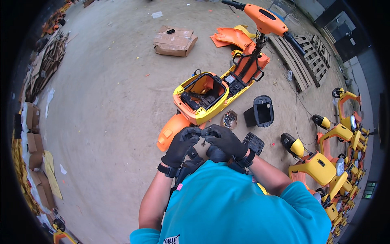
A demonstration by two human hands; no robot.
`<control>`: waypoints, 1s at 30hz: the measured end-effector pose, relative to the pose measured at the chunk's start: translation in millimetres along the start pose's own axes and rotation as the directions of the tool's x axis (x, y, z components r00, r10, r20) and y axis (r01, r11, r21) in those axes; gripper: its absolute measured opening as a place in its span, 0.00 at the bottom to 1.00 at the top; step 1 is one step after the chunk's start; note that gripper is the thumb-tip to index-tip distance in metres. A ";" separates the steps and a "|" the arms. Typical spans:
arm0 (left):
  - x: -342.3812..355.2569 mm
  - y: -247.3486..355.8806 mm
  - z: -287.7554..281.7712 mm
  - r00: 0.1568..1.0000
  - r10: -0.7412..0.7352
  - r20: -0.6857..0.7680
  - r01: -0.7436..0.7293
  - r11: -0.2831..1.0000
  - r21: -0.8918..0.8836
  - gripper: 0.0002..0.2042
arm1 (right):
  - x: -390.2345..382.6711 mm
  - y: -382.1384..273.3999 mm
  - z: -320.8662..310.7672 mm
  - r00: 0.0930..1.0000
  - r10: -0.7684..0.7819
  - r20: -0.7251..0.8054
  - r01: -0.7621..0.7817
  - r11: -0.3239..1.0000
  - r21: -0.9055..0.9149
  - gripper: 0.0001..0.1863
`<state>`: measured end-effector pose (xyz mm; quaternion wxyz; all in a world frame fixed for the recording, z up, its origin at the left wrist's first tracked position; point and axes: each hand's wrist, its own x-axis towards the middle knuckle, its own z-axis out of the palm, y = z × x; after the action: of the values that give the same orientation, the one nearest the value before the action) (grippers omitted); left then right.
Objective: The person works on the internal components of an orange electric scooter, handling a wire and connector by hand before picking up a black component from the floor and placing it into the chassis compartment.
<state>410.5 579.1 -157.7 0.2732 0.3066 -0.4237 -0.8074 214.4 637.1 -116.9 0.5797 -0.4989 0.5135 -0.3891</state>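
Observation:
Both my hands wear black gloves and meet in front of my chest. My left hand (178, 145) and my right hand (226, 140) are closed, fingertips pinched on a small dark part (204, 132). A small piece hangs below it between the hands; its kind is too small to make out. Just beyond stands a partly stripped orange and yellow scooter (217, 111), its seat compartment uncovered with dark parts inside. Its orange rear fender (174, 129) lies past my left hand. Beyond my right hand are a clear bag of small parts (230, 119) and a black bucket (252, 118).
A black slotted tray (254, 143) lies right of my right hand. Several yellow scooters (319, 168) crowd the right side. A cardboard box (174, 42), loose orange panels (231, 37) and wooden pallets (292, 61) lie farther off. Cardboard (34, 142) lines the left.

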 end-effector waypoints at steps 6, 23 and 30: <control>0.1 13.9 2.2 1.000 -0.014 0.017 0.012 0.993 0.121 0.14 | -1.5 8.1 -5.7 1.000 -0.007 -0.007 0.006 0.999 -0.039 0.16; 8.6 14.8 10.8 0.995 -0.080 0.067 0.094 0.966 -0.241 0.21 | 27.7 -27.5 4.4 0.999 0.036 0.000 -0.035 0.991 0.132 0.10; 15.3 28.0 0.4 0.985 -0.056 -0.166 -0.034 0.869 -0.494 0.15 | 54.6 -30.6 -21.1 0.998 0.032 0.054 -0.042 0.982 0.184 0.14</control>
<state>405.2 554.8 -137.7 0.3742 0.2983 -0.1756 -0.8604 204.8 574.6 -97.8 0.6435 -0.4428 0.4694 -0.4116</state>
